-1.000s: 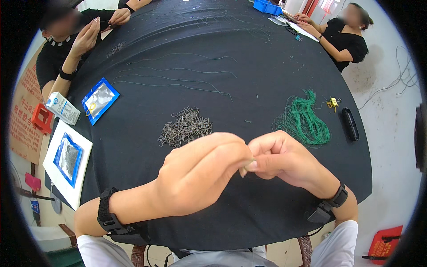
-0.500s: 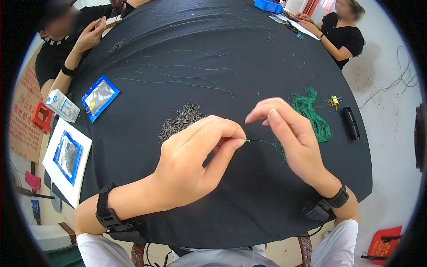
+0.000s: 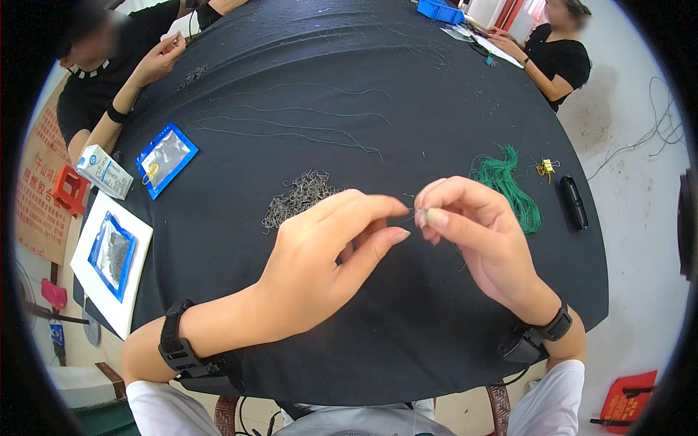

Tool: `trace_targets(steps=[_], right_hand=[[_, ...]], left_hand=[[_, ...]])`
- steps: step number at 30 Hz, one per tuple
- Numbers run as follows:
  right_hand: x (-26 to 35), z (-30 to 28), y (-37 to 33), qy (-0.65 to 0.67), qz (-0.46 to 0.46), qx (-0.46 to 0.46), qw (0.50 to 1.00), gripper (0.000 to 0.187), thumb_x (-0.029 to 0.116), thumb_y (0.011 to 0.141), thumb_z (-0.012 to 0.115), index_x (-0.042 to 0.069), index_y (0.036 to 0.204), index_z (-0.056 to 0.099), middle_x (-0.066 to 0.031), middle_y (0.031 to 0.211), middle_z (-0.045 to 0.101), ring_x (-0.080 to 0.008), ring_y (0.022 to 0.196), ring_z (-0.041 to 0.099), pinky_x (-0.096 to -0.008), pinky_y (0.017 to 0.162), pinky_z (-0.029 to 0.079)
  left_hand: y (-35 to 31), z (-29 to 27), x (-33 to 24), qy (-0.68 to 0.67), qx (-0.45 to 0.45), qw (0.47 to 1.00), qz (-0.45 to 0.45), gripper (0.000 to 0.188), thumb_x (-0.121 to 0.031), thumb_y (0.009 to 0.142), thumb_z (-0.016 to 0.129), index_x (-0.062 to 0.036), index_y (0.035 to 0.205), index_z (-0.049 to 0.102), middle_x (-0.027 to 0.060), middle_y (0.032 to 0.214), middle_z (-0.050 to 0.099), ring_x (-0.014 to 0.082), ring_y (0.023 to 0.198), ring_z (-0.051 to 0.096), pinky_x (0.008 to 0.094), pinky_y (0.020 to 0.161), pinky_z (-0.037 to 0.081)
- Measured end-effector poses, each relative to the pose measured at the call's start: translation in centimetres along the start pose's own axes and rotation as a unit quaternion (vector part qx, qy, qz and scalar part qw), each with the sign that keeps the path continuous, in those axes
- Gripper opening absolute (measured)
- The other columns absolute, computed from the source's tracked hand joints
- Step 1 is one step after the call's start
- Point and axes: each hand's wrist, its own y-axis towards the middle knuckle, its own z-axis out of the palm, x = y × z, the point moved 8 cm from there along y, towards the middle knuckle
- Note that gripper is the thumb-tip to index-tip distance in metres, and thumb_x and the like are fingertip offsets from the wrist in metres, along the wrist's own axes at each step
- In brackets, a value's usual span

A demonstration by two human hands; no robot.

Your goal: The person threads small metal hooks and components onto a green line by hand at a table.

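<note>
My left hand [image 3: 327, 254] hovers over the middle of the table, thumb and index finger parted with nothing visible between them. Facing it, my right hand [image 3: 480, 243] pinches a thin green thread [image 3: 458, 251] between thumb and fingertips. A tiny, thin piece shows at that pinch, too small to make out clearly. Behind my left hand lies a pile of small metal hooks [image 3: 298, 200], partly covered by the hand. Beyond my right hand rests a bundle of green thread [image 3: 516, 196]. Several single threads [image 3: 291, 131] stretch across the cloth farther off.
A yellow binder clip [image 3: 547, 168] and a black pen-like object [image 3: 574, 202] lie at the right. On the left are a blue-edged packet [image 3: 166, 161], a small carton [image 3: 104, 172] and a white board [image 3: 138, 280] bearing another packet. Two people sit across the black-covered table [image 3: 436, 341].
My left finger and thumb have parted from the thread end. My right hand has moved down and left, closing its fingertips on the thread.
</note>
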Motion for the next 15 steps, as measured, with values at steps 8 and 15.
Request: trace_targets(steps=[8, 15], right_hand=[[-0.5, 1.2, 0.1, 0.172, 0.06, 0.067, 0.981, 0.012, 0.011, 0.091, 0.055, 0.001, 0.094, 0.06, -0.011, 0.093, 0.064, -0.0126, 0.078, 0.06, -0.0254, 0.071, 0.049], [-0.1, 0.2, 0.4, 0.13, 0.02, 0.05, 0.99, 0.012, 0.011, 0.091, 0.055, 0.0, 0.095, 0.06, -0.0109, 0.095, 0.063, -0.012, 0.081, 0.059, -0.0258, 0.073, 0.049]], left_hand=[[-0.7, 1.9, 0.6, -0.014, 0.053, 0.998, 0.011, 0.009, -0.001, 0.079, 0.064, 0.0016, 0.087, 0.063, 0.01, 0.074, 0.059, 0.0241, 0.062, 0.059, 0.0314, 0.056, 0.046], [-0.3, 1.5, 0.7, -0.075, 0.076, 0.994, -0.01, 0.012, -0.001, 0.085, 0.058, -0.0001, 0.095, 0.064, 0.007, 0.07, 0.062, 0.0132, 0.061, 0.059, 0.0242, 0.055, 0.046]])
